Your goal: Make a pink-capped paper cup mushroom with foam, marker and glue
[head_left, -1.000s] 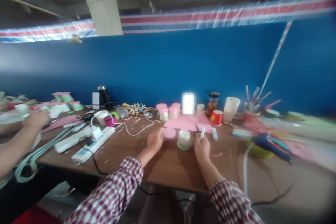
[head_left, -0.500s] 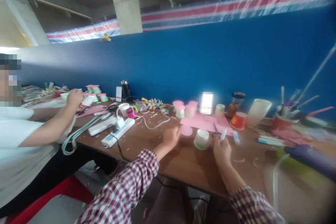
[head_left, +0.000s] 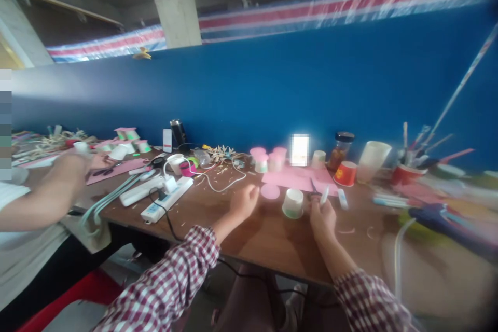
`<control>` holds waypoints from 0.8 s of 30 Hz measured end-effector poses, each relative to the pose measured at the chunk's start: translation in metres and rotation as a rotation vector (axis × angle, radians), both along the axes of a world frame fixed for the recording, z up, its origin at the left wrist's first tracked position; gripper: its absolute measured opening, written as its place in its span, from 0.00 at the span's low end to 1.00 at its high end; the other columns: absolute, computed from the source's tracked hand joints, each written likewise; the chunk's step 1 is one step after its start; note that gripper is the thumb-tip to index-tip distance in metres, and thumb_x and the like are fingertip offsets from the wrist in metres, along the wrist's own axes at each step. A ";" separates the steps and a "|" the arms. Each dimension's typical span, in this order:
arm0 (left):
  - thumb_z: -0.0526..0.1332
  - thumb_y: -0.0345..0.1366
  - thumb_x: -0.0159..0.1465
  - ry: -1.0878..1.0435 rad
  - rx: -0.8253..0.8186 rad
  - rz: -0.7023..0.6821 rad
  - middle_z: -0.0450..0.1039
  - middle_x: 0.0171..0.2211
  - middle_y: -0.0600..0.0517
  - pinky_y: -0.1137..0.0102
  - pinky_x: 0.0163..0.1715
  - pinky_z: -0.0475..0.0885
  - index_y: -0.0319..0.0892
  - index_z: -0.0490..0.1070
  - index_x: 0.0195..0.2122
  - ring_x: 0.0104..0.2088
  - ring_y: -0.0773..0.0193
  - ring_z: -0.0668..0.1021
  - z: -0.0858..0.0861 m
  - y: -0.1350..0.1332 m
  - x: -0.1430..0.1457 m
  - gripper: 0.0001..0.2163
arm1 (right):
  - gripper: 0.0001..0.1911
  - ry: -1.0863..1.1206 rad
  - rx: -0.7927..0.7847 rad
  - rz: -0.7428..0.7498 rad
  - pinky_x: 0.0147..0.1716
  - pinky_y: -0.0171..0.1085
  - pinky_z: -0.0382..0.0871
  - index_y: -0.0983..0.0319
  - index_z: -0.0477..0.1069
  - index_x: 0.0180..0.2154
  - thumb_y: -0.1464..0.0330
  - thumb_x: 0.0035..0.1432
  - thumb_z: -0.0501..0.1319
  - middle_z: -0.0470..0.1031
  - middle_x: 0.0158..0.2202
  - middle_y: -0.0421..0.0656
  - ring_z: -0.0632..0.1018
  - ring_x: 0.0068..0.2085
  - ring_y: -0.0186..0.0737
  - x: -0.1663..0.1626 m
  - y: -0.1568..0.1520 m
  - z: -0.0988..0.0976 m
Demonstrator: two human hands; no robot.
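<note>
My left hand point(head_left: 241, 202) hovers over the brown table point(head_left: 249, 233), fingers loosely curled with nothing in them, just left of a small pink paper disc point(head_left: 270, 191). My right hand point(head_left: 322, 216) is closed round a thin white stick-like tool point(head_left: 324, 195), whose tip points up. Between my hands an upturned white paper cup point(head_left: 293, 203) stands on the table. Behind it lies a pink sheet point(head_left: 298, 180) with dark scissors point(head_left: 313, 188) on it. Both my sleeves are red-and-white checked.
Pink-topped cups point(head_left: 268, 158), a jar point(head_left: 340, 149), a red cup point(head_left: 344, 173) and a tall white cup point(head_left: 371, 158) line the back. A white power strip point(head_left: 167, 199) with cables lies left. A glue gun point(head_left: 447, 220) lies right. Another person's arm point(head_left: 50, 192) works at far left.
The view has swung slightly back right and the person at left shows less. My left hand has drawn a little away from the pink disc. My right hand keeps its hold on the white tool.
</note>
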State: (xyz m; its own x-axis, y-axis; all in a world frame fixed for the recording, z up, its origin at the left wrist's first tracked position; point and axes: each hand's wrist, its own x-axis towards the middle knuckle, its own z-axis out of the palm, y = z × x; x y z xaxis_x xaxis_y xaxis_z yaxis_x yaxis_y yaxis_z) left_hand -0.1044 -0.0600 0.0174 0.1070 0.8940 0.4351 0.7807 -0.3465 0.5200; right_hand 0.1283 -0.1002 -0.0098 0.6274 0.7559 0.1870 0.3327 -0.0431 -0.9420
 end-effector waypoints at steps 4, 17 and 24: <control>0.51 0.40 0.65 -0.007 -0.012 -0.015 0.78 0.38 0.49 0.70 0.37 0.68 0.44 0.73 0.41 0.38 0.61 0.78 -0.013 0.009 0.003 0.13 | 0.19 0.002 0.000 0.008 0.33 0.40 0.66 0.65 0.73 0.38 0.61 0.52 0.51 0.77 0.27 0.47 0.76 0.30 0.46 0.001 0.002 -0.003; 0.53 0.36 0.64 -0.068 -0.005 -0.087 0.77 0.41 0.48 0.68 0.40 0.71 0.43 0.71 0.43 0.40 0.61 0.78 -0.025 0.011 0.022 0.11 | 0.17 0.006 -0.001 0.008 0.37 0.42 0.66 0.63 0.72 0.38 0.62 0.51 0.52 0.77 0.31 0.48 0.77 0.35 0.49 -0.002 -0.003 0.002; 0.53 0.33 0.62 -0.164 0.024 -0.095 0.75 0.43 0.46 0.66 0.41 0.72 0.41 0.69 0.47 0.39 0.61 0.78 -0.028 0.027 0.044 0.13 | 0.19 0.062 0.077 -0.035 0.45 0.42 0.65 0.64 0.68 0.43 0.66 0.48 0.52 0.76 0.41 0.50 0.75 0.44 0.50 -0.001 0.002 -0.003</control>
